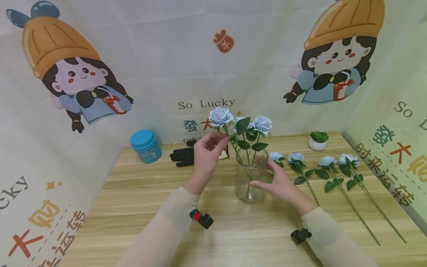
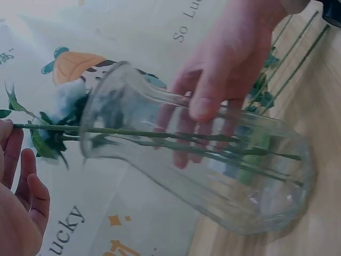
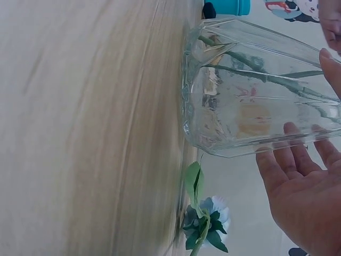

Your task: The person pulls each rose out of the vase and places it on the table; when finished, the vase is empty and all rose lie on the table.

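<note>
A clear glass vase (image 1: 245, 185) stands upright on the wooden table with pale blue artificial roses (image 1: 262, 125) in it. My left hand (image 1: 207, 154) is left of the vase's mouth, thumb and fingertips pinching the stem of one rose (image 1: 221, 116) just under its bloom. In the left wrist view, that rose's stem (image 2: 69, 128) runs down through the neck into the vase. My right hand (image 1: 281, 183) holds the vase from the right, thumb on the near side and fingers (image 3: 290, 154) round the far side.
Several more blue roses (image 1: 326, 161) lie on the table at the right, stems toward the near edge. Behind them is a small potted succulent (image 1: 318, 142). A blue lidded tub (image 1: 145, 146) stands back left, with a black glove (image 1: 182, 157) between it and the vase.
</note>
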Demonstrator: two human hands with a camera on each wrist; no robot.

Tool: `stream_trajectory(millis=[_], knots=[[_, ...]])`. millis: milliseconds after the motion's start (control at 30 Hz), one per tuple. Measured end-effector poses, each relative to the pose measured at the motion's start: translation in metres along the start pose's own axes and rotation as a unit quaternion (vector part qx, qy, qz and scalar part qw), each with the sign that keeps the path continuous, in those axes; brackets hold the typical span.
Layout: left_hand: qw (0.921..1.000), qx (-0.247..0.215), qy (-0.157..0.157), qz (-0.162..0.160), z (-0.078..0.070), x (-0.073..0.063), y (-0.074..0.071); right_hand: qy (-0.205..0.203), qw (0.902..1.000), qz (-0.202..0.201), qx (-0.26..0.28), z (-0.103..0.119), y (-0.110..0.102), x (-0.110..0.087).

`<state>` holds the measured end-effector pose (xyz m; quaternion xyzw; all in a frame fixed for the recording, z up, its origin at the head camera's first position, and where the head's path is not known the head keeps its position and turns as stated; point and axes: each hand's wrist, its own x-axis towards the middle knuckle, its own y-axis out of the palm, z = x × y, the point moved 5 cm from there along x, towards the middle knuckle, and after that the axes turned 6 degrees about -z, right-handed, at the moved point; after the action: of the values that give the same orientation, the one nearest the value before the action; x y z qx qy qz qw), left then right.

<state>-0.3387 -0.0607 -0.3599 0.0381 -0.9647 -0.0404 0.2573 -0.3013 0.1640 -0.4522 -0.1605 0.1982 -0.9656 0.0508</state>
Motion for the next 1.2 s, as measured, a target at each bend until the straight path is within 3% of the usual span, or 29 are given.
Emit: stream_trajectory(millis=[333, 567, 767, 1000, 1200], knots=[[0.997, -0.052, 0.052, -0.024, -0.045, 0.013, -0.017, -0.001, 1.0, 0.004, 0.0, 0.001, 0.001, 0.001], [0.9883, -0.093, 0.114, -0.041, -0.082, 0.023, -0.029, 0.002, 1.0, 0.006, 0.0, 0.001, 0.001, 0.001], [0.9827, -0.102, 0.135, -0.075, -0.101, 0.027, -0.045, 0.007, 1.0, 0.004, -0.002, 0.0, 0.001, -0.001], [0.9871, -0.071, 0.115, -0.085, -0.105, 0.028, -0.058, 0.007, 1.0, 0.006, 0.0, -0.002, 0.001, -0.001], [0.9946, -0.019, 0.066, -0.077, -0.082, 0.023, -0.067, 0.003, 1.0, 0.006, -0.001, -0.002, 0.001, 0.0]])
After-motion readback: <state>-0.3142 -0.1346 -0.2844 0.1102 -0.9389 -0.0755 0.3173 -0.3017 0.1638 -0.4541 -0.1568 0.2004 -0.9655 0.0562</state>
